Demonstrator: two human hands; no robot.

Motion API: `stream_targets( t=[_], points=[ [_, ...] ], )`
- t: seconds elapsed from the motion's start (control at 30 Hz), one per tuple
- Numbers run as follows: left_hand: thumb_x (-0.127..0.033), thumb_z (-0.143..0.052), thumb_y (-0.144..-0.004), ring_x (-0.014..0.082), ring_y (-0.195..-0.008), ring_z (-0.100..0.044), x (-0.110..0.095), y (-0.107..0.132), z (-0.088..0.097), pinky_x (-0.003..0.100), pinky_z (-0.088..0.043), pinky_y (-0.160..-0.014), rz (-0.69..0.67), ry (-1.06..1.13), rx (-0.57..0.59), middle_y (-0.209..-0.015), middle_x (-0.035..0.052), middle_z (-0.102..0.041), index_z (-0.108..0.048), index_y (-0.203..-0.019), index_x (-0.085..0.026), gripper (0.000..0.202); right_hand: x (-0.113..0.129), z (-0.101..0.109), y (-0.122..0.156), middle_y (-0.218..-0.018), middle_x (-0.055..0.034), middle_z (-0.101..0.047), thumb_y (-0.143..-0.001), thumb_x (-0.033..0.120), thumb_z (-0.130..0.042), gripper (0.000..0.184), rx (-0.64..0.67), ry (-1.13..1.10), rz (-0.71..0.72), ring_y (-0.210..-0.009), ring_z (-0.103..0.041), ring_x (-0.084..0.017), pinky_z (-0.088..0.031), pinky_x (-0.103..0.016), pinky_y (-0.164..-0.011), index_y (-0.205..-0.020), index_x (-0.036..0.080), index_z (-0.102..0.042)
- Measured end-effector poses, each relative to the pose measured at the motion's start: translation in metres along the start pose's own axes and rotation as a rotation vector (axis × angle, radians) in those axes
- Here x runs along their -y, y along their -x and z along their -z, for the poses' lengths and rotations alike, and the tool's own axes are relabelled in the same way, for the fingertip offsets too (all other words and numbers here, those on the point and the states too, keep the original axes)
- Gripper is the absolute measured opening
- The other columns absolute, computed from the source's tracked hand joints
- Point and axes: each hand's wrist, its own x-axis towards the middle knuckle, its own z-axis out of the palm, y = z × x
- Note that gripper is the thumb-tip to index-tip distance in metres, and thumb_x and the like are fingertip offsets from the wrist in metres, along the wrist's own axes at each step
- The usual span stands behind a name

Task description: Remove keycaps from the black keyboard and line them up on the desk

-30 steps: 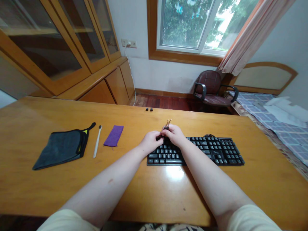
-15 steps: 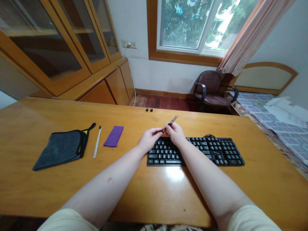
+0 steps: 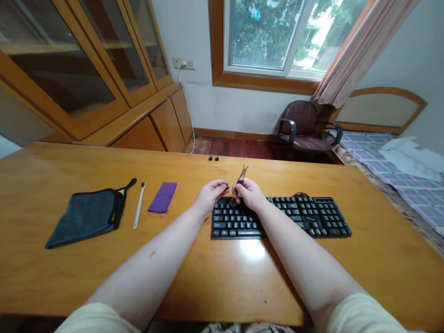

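Note:
Between the thumb and fingers of my left hand [image 3: 211,196] is a small black keycap [image 3: 227,187], partly hidden. My right hand [image 3: 252,194] is closed around the dark handle of a wire keycap puller [image 3: 243,173], whose thin metal prongs stick up and also show below the fingers. Both hands hover over the upper left part of a black keyboard [image 3: 301,217], a short gap between them. Two loose black keycaps [image 3: 213,158] lie at the far edge of the desk.
On the wooden desk [image 3: 194,277], left of the keyboard, lie a purple cloth [image 3: 163,197], a white toothbrush [image 3: 139,208] and a folded dark grey cloth [image 3: 85,217]. Past the desk stand a chair [image 3: 301,122], a bed [image 3: 385,162] and a cabinet [image 3: 138,115].
My hands have drawn apart, the left keeping the keycap. The puller in my right hand has swung from slanting rightward to more upright.

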Motion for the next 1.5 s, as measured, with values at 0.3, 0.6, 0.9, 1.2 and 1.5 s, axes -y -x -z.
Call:
stream_targets(
  t=[0.3, 0.6, 0.9, 1.2, 1.5],
  points=[
    [-0.026, -0.069, -0.067, 0.0174, -0.087, -0.063, -0.011, -0.003, -0.007, 0.034, -0.047, -0.088, -0.217, -0.526, -0.128, -0.095, 0.0071, -0.069, -0.067, -0.093, -0.016, 0.028, 0.002, 0.005, -0.005, -0.051, 0.0042, -0.052, -0.071, 0.056, -0.059, 0.039, -0.259, 0.009, 0.0, -0.04, -0.043, -0.007, -0.033, -0.02, -0.039, -0.068, 0.018, -0.05],
    [-0.035, -0.065, -0.072, 0.0195, -0.081, -0.061, -0.048, -0.094, -0.002, 0.03, -0.045, -0.075, -0.381, -1.465, 0.084, -0.085, 0.0038, -0.069, -0.067, -0.088, -0.022, 0.021, -0.004, 0.006, -0.006, -0.052, 0.0032, -0.053, -0.076, 0.051, -0.057, 0.034, -0.274, 0.029, 0.047, -0.043, -0.042, -0.008, -0.033, -0.021, -0.043, -0.068, 0.018, -0.052],
    [-0.039, -0.062, -0.075, 0.0201, -0.083, -0.06, -0.012, -0.115, 0.015, 0.029, -0.042, -0.077, -0.357, -1.61, 0.081, -0.084, 0.0046, -0.068, -0.066, -0.092, -0.023, 0.024, -0.011, 0.006, -0.004, -0.056, 0.0019, -0.052, -0.079, 0.047, -0.056, 0.032, -0.254, 0.102, 0.047, -0.046, -0.043, -0.008, -0.034, -0.021, -0.044, -0.067, 0.018, -0.053],
    [-0.034, -0.069, -0.07, 0.0221, -0.092, -0.057, -0.017, -0.119, 0.034, 0.031, -0.041, -0.083, -0.355, -1.548, -0.008, -0.093, 0.0055, -0.066, -0.068, -0.082, -0.023, 0.016, -0.007, 0.006, -0.003, -0.056, 0.0017, -0.053, -0.079, 0.047, -0.056, 0.032, -0.245, 0.175, 0.056, -0.047, -0.044, -0.009, -0.036, -0.021, -0.046, -0.066, 0.018, -0.054],
    [-0.027, -0.065, -0.071, 0.0167, -0.075, -0.06, -0.015, -0.126, 0.046, 0.026, -0.044, -0.069, -0.223, -1.359, -0.163, -0.08, 0.0031, -0.067, -0.068, -0.085, -0.02, 0.015, -0.007, 0.006, -0.002, -0.055, 0.0016, -0.053, -0.078, 0.047, -0.057, 0.032, -0.256, 0.195, 0.041, -0.047, -0.045, -0.009, -0.036, -0.021, -0.045, -0.065, 0.018, -0.054]
  ],
)
